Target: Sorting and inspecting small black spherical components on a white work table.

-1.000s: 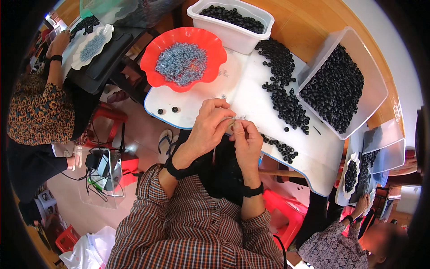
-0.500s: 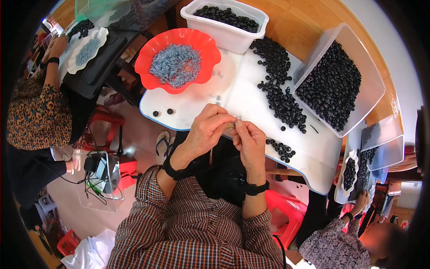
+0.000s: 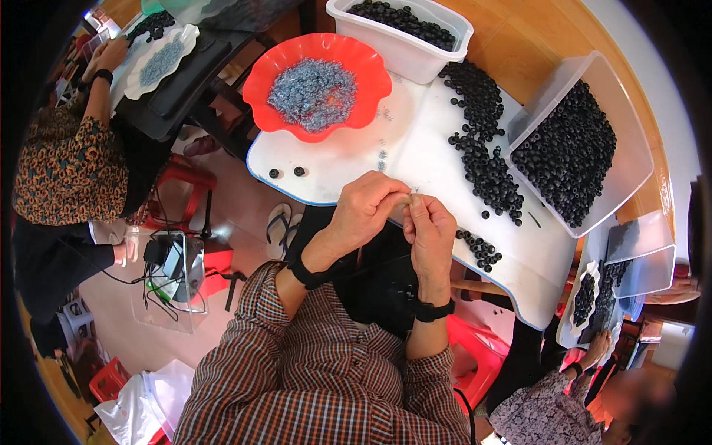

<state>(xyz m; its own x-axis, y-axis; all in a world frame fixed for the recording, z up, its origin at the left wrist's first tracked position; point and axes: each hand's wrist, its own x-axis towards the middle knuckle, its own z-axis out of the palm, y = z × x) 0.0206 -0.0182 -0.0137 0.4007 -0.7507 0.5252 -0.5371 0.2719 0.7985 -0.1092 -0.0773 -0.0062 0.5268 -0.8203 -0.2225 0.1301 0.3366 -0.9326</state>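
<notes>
My left hand (image 3: 363,211) and my right hand (image 3: 430,233) meet just above the near edge of the white tabletop (image 3: 415,152). Thumbs and forefingers are pinched tip to tip on something too small and too covered to name. Near my right hand lies a small cluster of black ring-shaped pieces (image 3: 483,256). Beyond my left hand stands a red wavy-rimmed bowl (image 3: 259,104) holding many tiny bluish, see-through pieces (image 3: 311,90). Two single black pieces (image 3: 299,170) sit at the table's left edge.
Loose black pieces (image 3: 486,174) spread across the table's right half. A white tub (image 3: 400,53) of black pieces stands at the back; a tilted clear bin (image 3: 630,174) of them is at right. Co-workers' hands (image 3: 111,53) show at far left and lower right (image 3: 598,345).
The whole view has shifted, so the table and bowl appear further right and higher. My hands stay pinched together over the table edge, and a tiny yellowish bit glimpsed between them earlier is now hidden.
</notes>
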